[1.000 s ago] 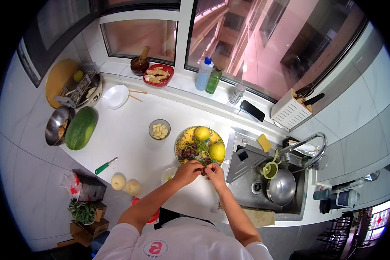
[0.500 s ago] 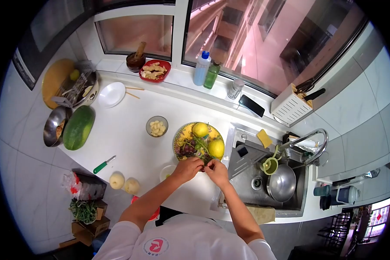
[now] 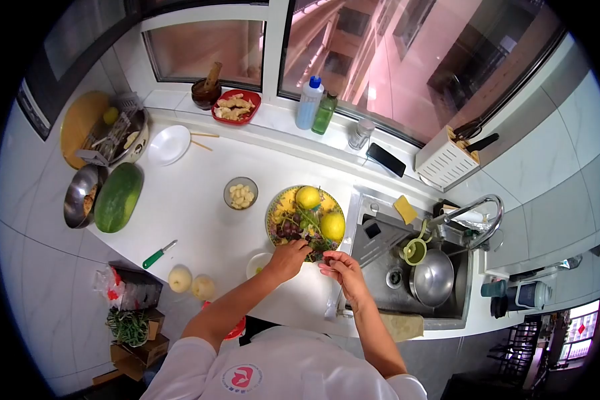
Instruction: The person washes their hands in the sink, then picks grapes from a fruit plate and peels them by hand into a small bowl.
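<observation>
A yellow patterned plate (image 3: 271,215) holds dark grapes (image 3: 289,227) with green stems and two yellow, lemon-like fruits (image 3: 333,226). My left hand (image 3: 289,261) is at the plate's near rim, its fingers curled together; whatever is at their tips is hidden. Just right of it, my right hand (image 3: 345,273) is raised beside the plate, thumb and fingers pinched on a small dark piece too small to name. A small white bowl (image 3: 253,265) with something pale green inside is partly covered by my left hand.
A bowl of peeled garlic cloves (image 3: 240,193) stands behind the plate. To the left lie a green-handled knife (image 3: 160,254), two pale round fruits (image 3: 191,283) and a large green melon (image 3: 119,198). The steel sink (image 3: 395,300) with a metal basin (image 3: 433,280) is at the right.
My hands have parted: the right moved slightly right and turned up, with a small dark piece in its fingertips. My left hand stayed near the plate's rim.
</observation>
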`<state>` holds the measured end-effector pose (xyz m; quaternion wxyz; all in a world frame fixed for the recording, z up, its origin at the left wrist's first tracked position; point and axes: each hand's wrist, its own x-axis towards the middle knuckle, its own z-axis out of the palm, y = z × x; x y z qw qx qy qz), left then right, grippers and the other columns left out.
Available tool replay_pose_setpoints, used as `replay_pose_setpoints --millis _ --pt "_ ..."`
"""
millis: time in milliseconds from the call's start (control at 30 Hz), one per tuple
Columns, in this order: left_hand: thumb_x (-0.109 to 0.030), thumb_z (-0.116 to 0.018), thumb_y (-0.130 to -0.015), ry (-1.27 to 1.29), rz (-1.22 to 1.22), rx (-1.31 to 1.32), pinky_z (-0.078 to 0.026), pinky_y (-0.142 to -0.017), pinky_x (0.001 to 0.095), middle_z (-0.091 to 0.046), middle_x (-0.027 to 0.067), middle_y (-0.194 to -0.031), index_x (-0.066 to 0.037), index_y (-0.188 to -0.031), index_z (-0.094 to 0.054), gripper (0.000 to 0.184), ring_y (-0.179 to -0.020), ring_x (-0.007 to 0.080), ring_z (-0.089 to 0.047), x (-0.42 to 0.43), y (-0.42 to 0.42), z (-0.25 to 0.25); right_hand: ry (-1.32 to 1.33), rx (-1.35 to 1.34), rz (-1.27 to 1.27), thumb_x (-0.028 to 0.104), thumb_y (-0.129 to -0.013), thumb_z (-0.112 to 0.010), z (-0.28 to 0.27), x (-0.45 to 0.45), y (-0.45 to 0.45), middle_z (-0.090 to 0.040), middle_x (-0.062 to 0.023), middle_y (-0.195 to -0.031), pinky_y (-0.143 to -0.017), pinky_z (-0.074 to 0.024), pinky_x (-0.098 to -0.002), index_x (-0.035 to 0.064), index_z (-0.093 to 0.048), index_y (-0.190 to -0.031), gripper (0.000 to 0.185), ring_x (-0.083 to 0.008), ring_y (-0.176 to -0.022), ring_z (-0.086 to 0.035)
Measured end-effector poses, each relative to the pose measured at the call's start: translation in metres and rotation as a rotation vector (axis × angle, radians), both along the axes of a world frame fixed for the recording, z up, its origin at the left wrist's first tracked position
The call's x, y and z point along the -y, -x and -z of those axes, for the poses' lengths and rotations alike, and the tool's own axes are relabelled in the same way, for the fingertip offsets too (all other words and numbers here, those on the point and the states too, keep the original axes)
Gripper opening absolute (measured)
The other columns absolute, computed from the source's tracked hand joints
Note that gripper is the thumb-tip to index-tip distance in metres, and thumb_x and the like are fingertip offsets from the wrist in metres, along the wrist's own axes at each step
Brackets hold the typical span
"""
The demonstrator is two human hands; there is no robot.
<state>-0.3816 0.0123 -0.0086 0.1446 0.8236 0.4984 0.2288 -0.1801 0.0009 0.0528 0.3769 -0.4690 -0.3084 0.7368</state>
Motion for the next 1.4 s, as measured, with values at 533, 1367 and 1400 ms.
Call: replay_pose_setpoints --millis 533,1367,1400 --pt "-0.022 -0.055 -0.095 1.180 -0.130 1.790 -0.050 -0.088 0.0346 -0.064 0.0070 -0.104 -0.005 -0.111 -0.059 0.025 -0.095 0.0180 -0.061 0.084 0.030 -0.079 -0.296 -0.097 -0.176 0.005 -0.088 -0.061 -0.044 0.039 0.064 -0.060 -0.0096 -0.122 -0.098 -0.0412 -0.0321 0.0072 -0.047 -0.130 0.044 -0.0172 -0.113 -0.054" --pt "-0.008 -0.067 -0.085 0.883 -0.395 1.441 -0.049 -0.076 0.0278 -0.065 0.0070 -0.093 -0.002 -0.098 -0.060 0.015 -0.083 0.0124 -0.060 0.131 0.046 -0.077 -0.687 0.451 -0.231 -0.002 -0.077 -0.070 -0.037 0.073 0.072 -0.063 -0.0069 -0.089 -0.067 -0.0518 -0.0252 0.0023 -0.065 -0.088 0.013 -0.0160 -0.082 -0.062" --pt "-0.007 -0.068 -0.084 0.876 -0.398 1.438 -0.049 -0.076 0.0275 -0.065 0.0069 -0.092 -0.003 -0.097 -0.060 0.016 -0.082 0.0122 -0.060 0.131 0.045 -0.077 -0.699 0.466 -0.230 -0.002 -0.077 -0.070 -0.037 0.073 0.072 -0.063 -0.0066 -0.088 -0.066 -0.0519 -0.0253 0.0025 -0.065 -0.087 0.012 -0.0160 -0.081 -0.062"
